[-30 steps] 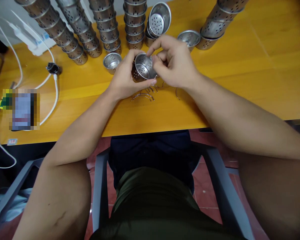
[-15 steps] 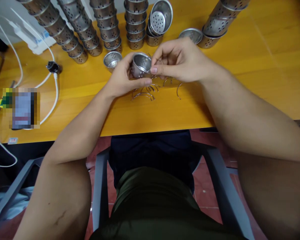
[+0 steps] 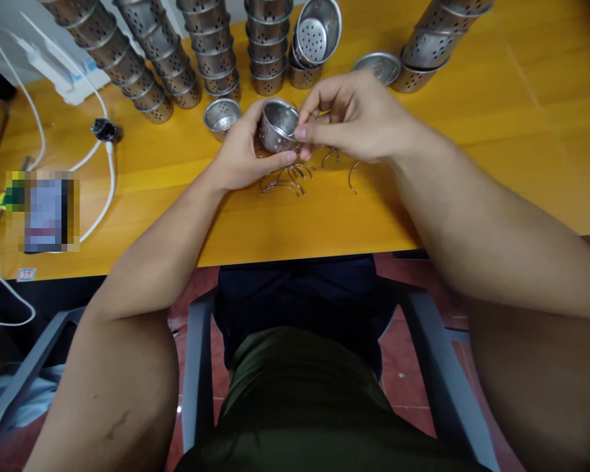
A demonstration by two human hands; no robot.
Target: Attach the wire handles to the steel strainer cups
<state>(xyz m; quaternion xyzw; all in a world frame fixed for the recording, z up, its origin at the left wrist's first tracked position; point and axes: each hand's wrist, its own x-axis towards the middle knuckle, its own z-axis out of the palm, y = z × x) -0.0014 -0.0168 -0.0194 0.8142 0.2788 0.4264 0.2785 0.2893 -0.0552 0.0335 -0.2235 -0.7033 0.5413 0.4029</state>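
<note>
A small perforated metal cup (image 3: 274, 134) is held tilted over the table, its mouth turned up towards me. My left hand (image 3: 248, 147) wraps around its left side, with the thumb along the bottom front. At the cup's right rim, the thumb and forefinger of my right hand (image 3: 347, 118) pinch a thin metal wire, mostly hidden by the fingers. Just below the cup lie several curved wire handles (image 3: 282, 183), and a single one (image 3: 353, 177) rests farther right. Another perforated cup (image 3: 222, 118) stands upright left of my left hand.
Tall stacks of perforated cups (image 3: 268, 49) line the back, and a leaning stack (image 3: 430, 49) stands back right. Beside that stack is a metal dish-like piece (image 3: 377, 67). White cables (image 3: 112, 177) and a blurred-out phone (image 3: 46, 213) lie at left.
The cup has tipped slightly within my hands, and my right fingertips have shifted a little at its rim. Both hands keep their hold; the things on the table have not moved.
</note>
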